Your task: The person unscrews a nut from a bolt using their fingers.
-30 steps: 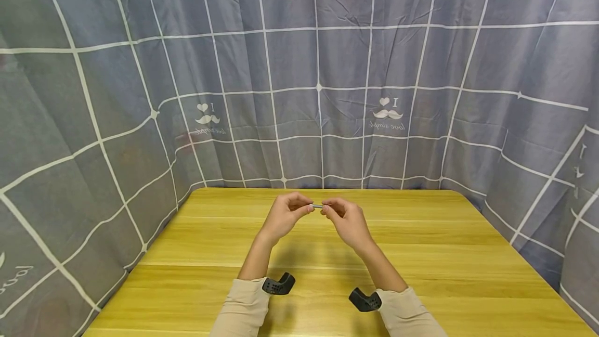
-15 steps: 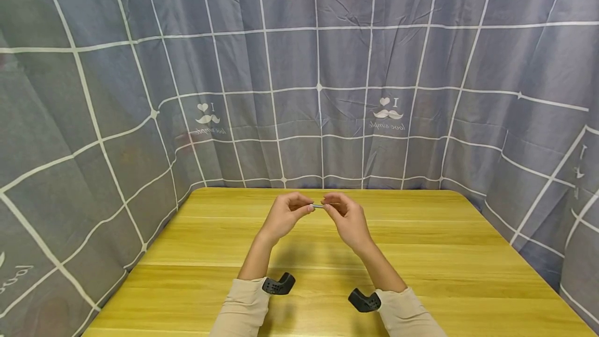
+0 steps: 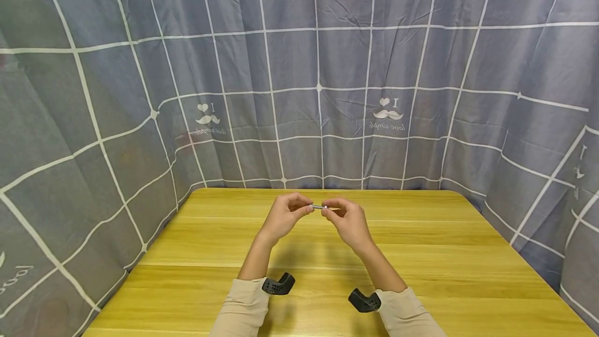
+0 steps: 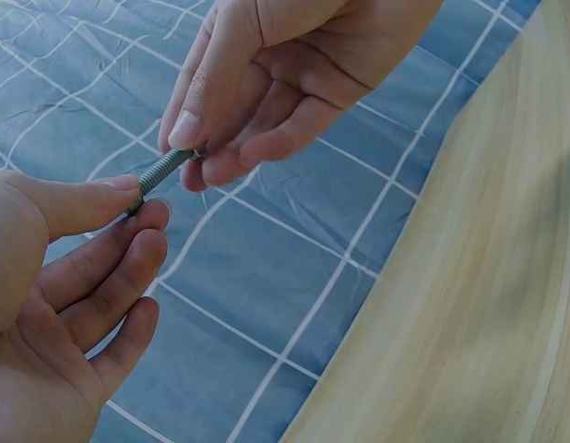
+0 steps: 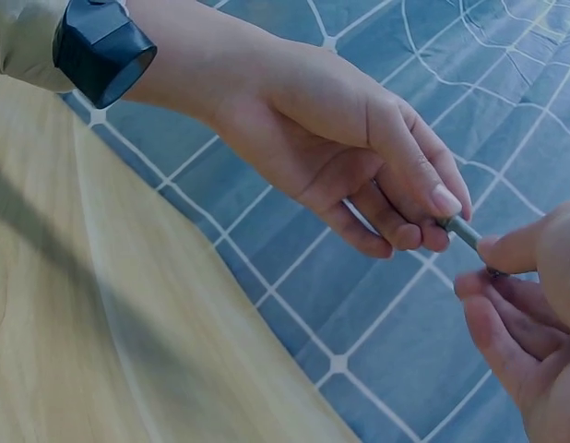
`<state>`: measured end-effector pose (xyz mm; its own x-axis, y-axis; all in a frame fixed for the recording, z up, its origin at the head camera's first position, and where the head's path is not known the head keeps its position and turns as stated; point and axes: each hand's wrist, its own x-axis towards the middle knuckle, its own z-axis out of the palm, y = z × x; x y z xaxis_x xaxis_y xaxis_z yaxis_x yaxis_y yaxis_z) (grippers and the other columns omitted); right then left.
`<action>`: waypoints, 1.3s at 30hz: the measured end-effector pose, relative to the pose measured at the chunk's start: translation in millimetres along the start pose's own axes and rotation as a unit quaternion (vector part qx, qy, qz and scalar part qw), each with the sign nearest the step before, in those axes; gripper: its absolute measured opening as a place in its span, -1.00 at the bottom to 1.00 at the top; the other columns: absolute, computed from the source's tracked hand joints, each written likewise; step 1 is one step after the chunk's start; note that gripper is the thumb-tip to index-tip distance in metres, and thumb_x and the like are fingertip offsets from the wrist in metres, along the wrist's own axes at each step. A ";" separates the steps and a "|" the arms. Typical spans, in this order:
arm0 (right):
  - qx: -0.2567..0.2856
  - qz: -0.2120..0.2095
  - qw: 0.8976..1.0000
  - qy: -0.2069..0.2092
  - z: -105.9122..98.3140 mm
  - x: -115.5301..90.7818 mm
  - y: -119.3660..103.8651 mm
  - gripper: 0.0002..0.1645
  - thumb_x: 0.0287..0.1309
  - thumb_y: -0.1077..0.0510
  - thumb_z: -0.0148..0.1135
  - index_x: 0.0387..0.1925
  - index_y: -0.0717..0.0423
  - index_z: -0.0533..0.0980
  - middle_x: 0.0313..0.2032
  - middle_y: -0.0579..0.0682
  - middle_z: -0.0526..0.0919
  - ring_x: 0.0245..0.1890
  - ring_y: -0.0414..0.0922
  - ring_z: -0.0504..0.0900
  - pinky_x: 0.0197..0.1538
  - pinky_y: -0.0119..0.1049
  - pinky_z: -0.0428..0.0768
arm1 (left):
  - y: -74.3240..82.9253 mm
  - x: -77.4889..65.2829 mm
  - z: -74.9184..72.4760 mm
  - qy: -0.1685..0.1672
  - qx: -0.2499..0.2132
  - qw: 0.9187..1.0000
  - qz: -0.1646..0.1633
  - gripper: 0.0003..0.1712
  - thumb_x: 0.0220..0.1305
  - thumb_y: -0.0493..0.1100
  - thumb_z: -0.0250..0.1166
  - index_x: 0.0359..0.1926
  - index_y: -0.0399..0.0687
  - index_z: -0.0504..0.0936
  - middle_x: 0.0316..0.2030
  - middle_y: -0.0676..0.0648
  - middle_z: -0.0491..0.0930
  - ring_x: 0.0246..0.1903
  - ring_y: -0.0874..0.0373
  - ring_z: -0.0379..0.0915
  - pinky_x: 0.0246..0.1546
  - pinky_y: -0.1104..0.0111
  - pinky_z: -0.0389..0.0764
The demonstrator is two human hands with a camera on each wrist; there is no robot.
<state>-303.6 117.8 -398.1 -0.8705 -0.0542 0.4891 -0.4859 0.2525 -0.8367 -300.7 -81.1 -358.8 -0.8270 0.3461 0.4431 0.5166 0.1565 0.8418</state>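
In the head view a small metal bolt [image 3: 318, 207] is held level in the air between my two hands, above the far part of the table. My left hand [image 3: 282, 216] pinches its left end between thumb and fingertips. The right hand [image 3: 347, 220] pinches the other end, where a small bright metal piece shows at the fingertips; whether it is a nut or the head I cannot tell. The left wrist view shows the bare thread of the bolt [image 4: 161, 170] between both thumbs. Fingers cover both its ends in the right wrist view.
The yellow wooden table [image 3: 421, 254] lies beneath both hands. A grey curtain [image 3: 346, 61] with white grid lines hangs behind it and along the sides. Black camera mounts sit on the left cuff [image 3: 279, 284] and the right cuff [image 3: 365, 300].
Half a second ago the right index finger was lifted off the thumb; now it is back in a pinch, with a bright metal piece showing. The left hand has stayed in place.
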 end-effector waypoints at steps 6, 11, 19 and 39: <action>0.014 -0.002 1.000 -0.002 -0.8 0.5 2.4 -0.86 0.38 0.24 0.36 -0.13 0.25 0.72 -0.23 0.04 0.75 -0.21 0.00 0.75 -0.07 -0.19 0.70 | -0.9 -0.4 -0.4 -0.003 -0.002 1.000 0.001 -0.82 0.40 -0.44 0.31 -0.05 -0.52 0.68 -0.12 -0.37 0.71 -0.10 -0.28 0.64 -0.05 0.13 0.63; 0.026 -0.005 1.000 -0.007 -0.9 0.9 3.0 -0.80 0.39 0.28 0.33 -0.03 0.27 0.70 -0.06 0.16 0.73 -0.04 0.05 0.73 0.05 -0.14 0.67 | -1.3 -0.4 -0.6 -0.004 -0.002 1.000 0.002 -0.84 0.40 -0.44 0.30 -0.06 -0.49 0.68 -0.12 -0.39 0.70 -0.09 -0.29 0.64 -0.04 0.11 0.64; 0.039 0.012 0.999 0.000 -0.6 0.7 2.4 -0.75 0.34 0.28 0.38 0.00 0.33 0.71 0.01 0.20 0.72 -0.02 0.09 0.74 0.07 -0.12 0.67 | -3.7 0.4 -0.9 -0.001 0.001 1.000 0.003 -0.83 0.40 -0.44 0.31 -0.06 -0.50 0.68 -0.13 -0.37 0.71 -0.13 -0.16 0.66 -0.05 0.12 0.64; 0.088 0.047 0.995 -0.003 -1.8 2.1 2.0 -0.77 0.32 0.33 0.38 -0.02 0.36 0.70 0.12 0.20 0.65 0.10 0.13 0.67 0.14 -0.18 0.62 | -5.7 1.3 -1.2 0.001 -0.012 1.000 0.003 -0.84 0.39 -0.44 0.32 -0.08 -0.49 0.69 -0.13 -0.36 0.72 -0.11 -0.20 0.66 -0.06 0.21 0.63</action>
<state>-306.2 119.8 -398.2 -0.9132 -0.0437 0.4053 -0.4076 0.0837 -0.9093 -305.0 -82.6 -362.7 -0.8246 0.3457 0.4479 0.5154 0.1323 0.8467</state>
